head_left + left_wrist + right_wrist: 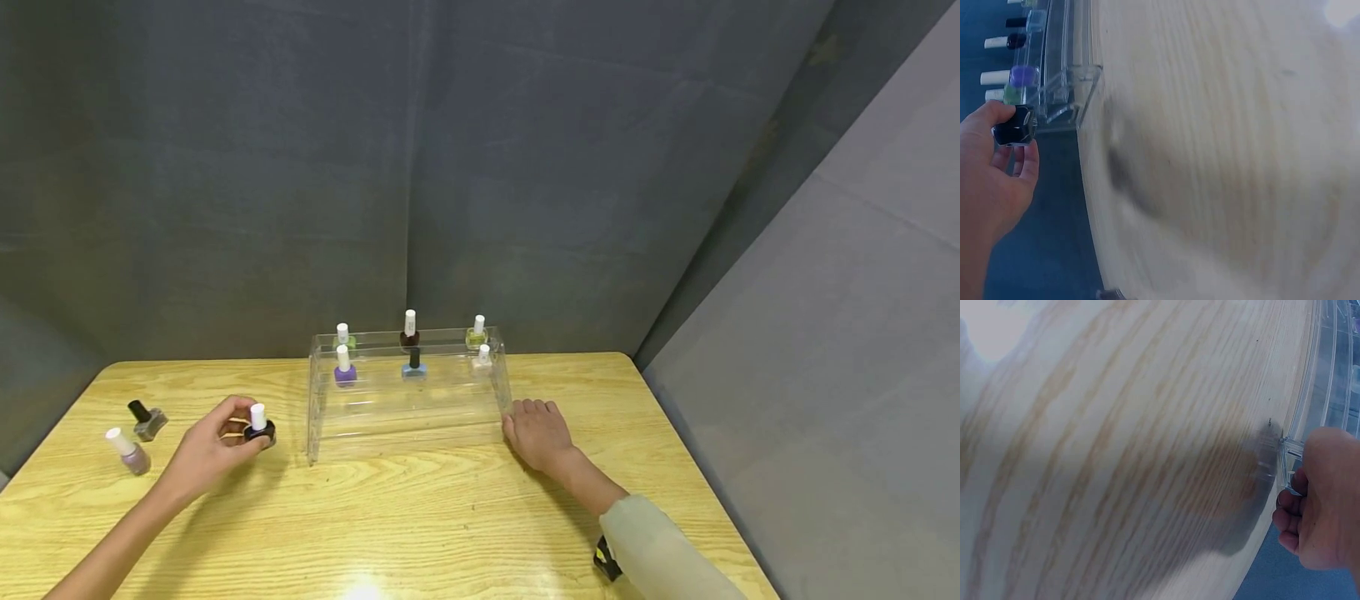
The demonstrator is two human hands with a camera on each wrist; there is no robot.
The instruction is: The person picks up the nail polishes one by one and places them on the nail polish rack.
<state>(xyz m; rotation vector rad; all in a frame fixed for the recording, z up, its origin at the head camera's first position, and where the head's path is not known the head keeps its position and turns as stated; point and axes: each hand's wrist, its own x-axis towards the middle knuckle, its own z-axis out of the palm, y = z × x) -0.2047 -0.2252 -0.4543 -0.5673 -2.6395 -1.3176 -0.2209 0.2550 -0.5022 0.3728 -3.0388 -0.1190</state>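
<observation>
My left hand [212,448] pinches a dark nail polish bottle [259,434] with a white cap between thumb and fingers. The bottle is upright, just left of a clear stepped display rack [397,421]. My right hand [538,435] rests at the rack's front right corner, its thumb side against the clear end and its fingers loosely bent. Upper steps of the rack carry several polish bottles, among them a purple bottle [345,375], a light blue bottle [414,370] and a yellow bottle [477,337].
At the left of the wooden table [390,525] lie a grey bottle [152,425] with a black cap and a pale lilac bottle [136,460] with a white cap. A black and yellow object [606,560] is partly hidden by my right sleeve. A dark curtain [405,167] hangs behind.
</observation>
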